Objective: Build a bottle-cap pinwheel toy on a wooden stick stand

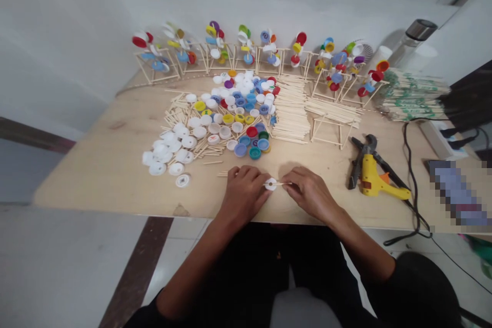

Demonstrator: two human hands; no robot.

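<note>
Near the table's front edge, my left hand [246,192] grips a small white bottle cap [273,187] at its left side. The cap has a dark spot in its middle. My right hand [312,190] pinches a thin wooden stick [283,183], whose tip lies against the cap's right side; whether it goes into the cap I cannot tell. More thin sticks [222,175] lie on the table beside my left hand. Farther back spreads a pile of white caps [169,147], with blue, yellow and red caps [240,149] to its right.
Along the wall stand several stick frames [157,64] carrying colourful caps. Long sticks [291,110] lie stacked mid-table, near a bare stick frame [326,130]. At right are a yellow glue gun [369,177], black-handled cutters [356,164], a cable, a power strip [442,138] and a blurred phone-like object [459,192].
</note>
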